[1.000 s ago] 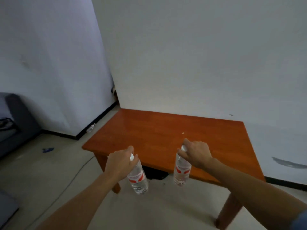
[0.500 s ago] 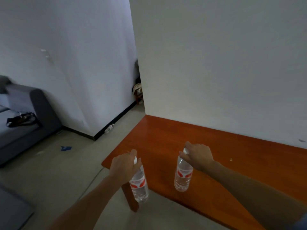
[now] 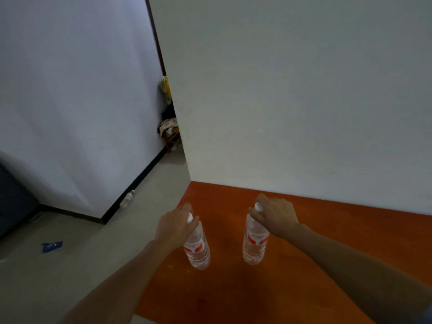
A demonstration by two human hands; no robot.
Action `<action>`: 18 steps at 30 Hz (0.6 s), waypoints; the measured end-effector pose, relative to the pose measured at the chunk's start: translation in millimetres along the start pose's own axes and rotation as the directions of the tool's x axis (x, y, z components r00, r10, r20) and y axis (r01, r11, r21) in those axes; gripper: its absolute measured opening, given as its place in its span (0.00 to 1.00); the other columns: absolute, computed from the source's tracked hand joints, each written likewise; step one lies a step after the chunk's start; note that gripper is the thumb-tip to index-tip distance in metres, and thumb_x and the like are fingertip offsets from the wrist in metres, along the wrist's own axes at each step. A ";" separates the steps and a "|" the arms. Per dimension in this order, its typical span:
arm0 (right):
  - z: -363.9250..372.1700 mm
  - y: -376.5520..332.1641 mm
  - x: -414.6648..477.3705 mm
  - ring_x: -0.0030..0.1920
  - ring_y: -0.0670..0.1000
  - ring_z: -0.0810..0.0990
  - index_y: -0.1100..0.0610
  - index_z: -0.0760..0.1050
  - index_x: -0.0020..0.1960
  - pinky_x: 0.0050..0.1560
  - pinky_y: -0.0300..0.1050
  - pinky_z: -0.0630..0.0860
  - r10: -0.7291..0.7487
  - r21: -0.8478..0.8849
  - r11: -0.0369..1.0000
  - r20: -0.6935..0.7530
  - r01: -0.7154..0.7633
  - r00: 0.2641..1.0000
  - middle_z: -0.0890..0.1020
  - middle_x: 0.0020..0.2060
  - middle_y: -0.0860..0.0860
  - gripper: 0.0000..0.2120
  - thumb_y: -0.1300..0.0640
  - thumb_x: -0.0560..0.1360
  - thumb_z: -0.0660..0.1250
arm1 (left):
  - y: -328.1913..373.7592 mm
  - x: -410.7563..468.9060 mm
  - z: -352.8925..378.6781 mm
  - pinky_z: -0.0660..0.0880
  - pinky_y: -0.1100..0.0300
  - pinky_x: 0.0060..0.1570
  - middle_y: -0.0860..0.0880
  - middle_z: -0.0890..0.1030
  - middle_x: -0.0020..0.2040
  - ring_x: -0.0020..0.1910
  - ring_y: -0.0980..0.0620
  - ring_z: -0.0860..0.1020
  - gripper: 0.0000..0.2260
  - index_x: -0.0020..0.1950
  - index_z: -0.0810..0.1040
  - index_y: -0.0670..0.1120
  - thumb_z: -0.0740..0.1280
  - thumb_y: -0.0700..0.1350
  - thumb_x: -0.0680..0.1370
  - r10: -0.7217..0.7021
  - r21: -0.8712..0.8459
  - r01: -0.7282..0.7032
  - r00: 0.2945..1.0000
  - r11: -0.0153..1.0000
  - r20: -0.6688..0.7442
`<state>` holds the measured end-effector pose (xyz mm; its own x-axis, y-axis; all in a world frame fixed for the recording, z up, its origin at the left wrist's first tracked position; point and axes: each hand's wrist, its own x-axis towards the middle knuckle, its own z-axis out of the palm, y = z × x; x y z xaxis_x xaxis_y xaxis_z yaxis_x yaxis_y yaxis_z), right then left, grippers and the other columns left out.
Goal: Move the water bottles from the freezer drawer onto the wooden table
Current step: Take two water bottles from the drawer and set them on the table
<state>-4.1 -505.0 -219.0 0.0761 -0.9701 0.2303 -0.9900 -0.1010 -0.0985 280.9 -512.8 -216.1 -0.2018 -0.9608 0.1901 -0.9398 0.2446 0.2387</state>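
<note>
I hold two clear water bottles with red labels and white caps, one in each hand, by their necks. My left hand [image 3: 174, 226] grips the left bottle [image 3: 198, 250] above the left end of the orange-brown wooden table [image 3: 304, 265]. My right hand [image 3: 275, 216] grips the right bottle [image 3: 254, 244] further in over the tabletop. Both bottles hang upright; whether their bases touch the wood I cannot tell. The freezer drawer is out of view.
A white wall [image 3: 304, 101] rises directly behind the table. To the left lies pale floor with a blue scrap [image 3: 52, 246] and a clear bottle [image 3: 127, 199] by the black skirting. A dark sofa edge [image 3: 14, 197] is far left. Clutter [image 3: 169, 129] fills the corner gap.
I have stepped closer to the table. Both bottles, earlier in front of its near edge, are now over the tabletop.
</note>
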 end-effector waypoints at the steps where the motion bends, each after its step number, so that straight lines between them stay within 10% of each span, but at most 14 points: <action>1: 7.4 2.6 15.6 0.27 0.39 0.68 0.49 0.70 0.50 0.25 0.35 0.59 0.002 0.008 1.000 0.007 -0.002 1.000 0.71 0.31 0.42 0.18 0.35 0.77 0.55 | -3.7 15.1 5.3 0.75 0.62 0.40 0.53 0.78 0.42 0.38 0.55 0.77 0.09 0.49 0.71 0.51 0.62 0.56 0.79 -0.001 -0.017 0.002 1.000 1.000 0.009; 18: 103.7 -11.9 224.3 0.45 0.52 0.80 0.52 0.71 0.58 0.41 0.45 0.72 0.093 0.096 0.990 0.089 -0.102 0.992 0.80 0.51 0.51 0.18 0.40 0.78 0.57 | -50.1 244.4 79.8 0.70 0.59 0.41 0.48 0.68 0.53 0.48 0.47 0.76 0.09 0.58 0.72 0.44 0.63 0.44 0.79 0.205 -0.178 -0.169 0.956 0.970 0.211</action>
<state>37.1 -744.2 -266.6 -0.0063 -0.9912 0.1326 -0.9766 -0.0224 -0.2140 256.7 -770.3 -257.5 -0.4436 -0.8957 0.0298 -0.8280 0.4223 0.3688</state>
